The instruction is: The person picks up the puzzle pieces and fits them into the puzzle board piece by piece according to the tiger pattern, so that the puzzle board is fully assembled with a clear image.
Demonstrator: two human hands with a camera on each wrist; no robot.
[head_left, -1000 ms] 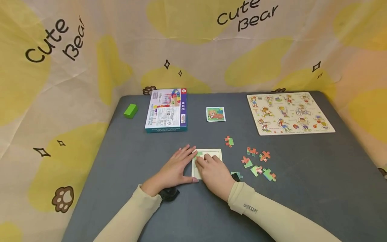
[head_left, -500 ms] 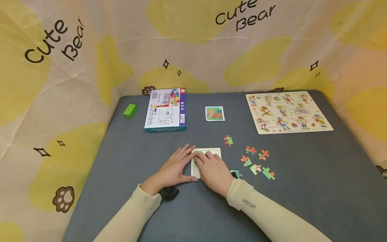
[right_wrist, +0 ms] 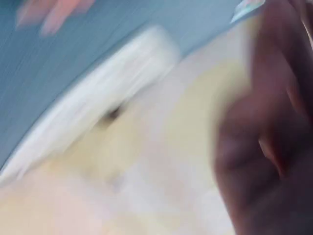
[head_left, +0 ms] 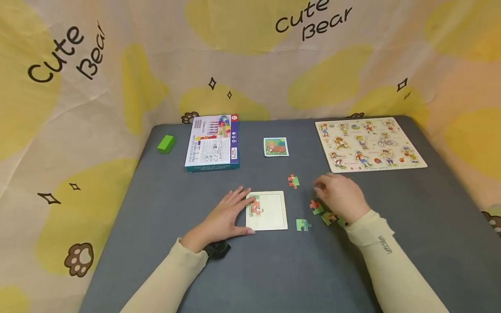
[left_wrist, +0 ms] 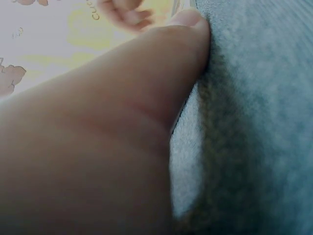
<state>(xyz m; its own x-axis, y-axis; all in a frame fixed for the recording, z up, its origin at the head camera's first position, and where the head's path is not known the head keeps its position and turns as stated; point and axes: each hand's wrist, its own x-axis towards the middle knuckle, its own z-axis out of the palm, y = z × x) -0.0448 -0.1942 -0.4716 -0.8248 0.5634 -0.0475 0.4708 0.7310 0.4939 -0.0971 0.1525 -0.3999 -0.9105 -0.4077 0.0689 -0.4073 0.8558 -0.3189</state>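
Observation:
My left hand [head_left: 221, 217] is spread flat, its fingers and thumb resting at the left edge of a white puzzle tray [head_left: 274, 219]. Joined jigsaw pieces [head_left: 256, 208] with an orange and green print lie along the tray's left side, near the left fingertips. To the right of the tray, my right hand [head_left: 342, 195] hovers over loose jigsaw pieces with its fingers loosely bent; no piece shows between them. Below it lie an orange-green piece [head_left: 316, 207] and a green piece with orange [head_left: 328, 218]; others are hidden under the hand.
A green piece [head_left: 302, 224] and another jigsaw piece [head_left: 293, 181] lie right of the tray. Farther back are a picture card [head_left: 275, 148], a boxed toy [head_left: 213, 148], a green block [head_left: 166, 144] and a wooden peg board [head_left: 369, 145]. A printed cloth hangs behind.
My right hand has left the tray and moved right, over the loose pieces, uncovering the joined pieces in the tray. The left hand has stayed at the tray's edge.

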